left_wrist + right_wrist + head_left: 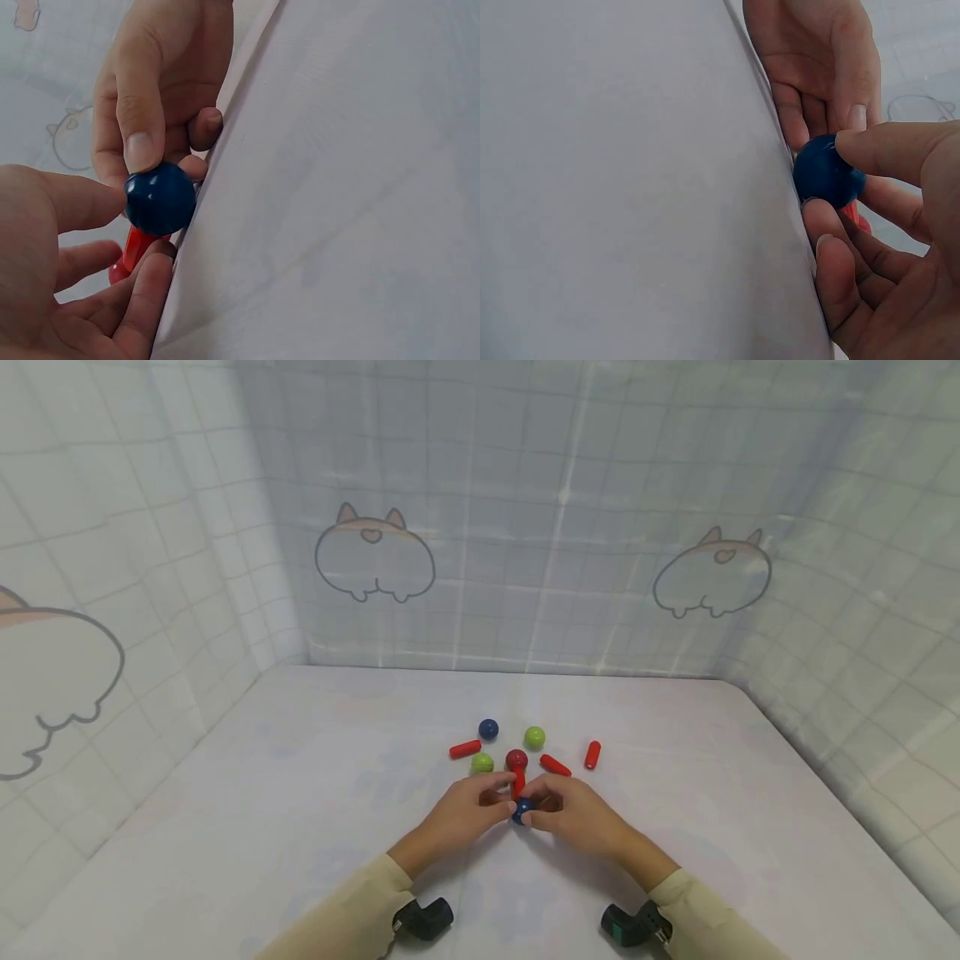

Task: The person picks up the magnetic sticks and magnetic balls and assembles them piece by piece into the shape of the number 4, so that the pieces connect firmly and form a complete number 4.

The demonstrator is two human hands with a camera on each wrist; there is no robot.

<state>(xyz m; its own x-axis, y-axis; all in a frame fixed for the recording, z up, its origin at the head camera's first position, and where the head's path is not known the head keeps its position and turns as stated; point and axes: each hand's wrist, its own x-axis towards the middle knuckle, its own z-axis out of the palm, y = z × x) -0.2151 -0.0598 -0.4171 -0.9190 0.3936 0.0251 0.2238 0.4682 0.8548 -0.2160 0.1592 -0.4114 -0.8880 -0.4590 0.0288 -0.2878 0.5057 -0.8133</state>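
Both hands meet over a glossy blue ball low on the white table. My right hand pinches the ball, thumb on its near side in the right wrist view and fingers around it. From the other side my left hand holds it too, its thumb against the blue ball in the left wrist view. A red rod runs from behind the blue ball to a red ball, and the left fingertips are close by it. Fingers hide where rod and blue ball meet.
Beyond the hands lie another blue ball, a green ball and a ridged green ball. Loose red rods lie to the left and right. White tiled-pattern curtains enclose the table at back and sides.
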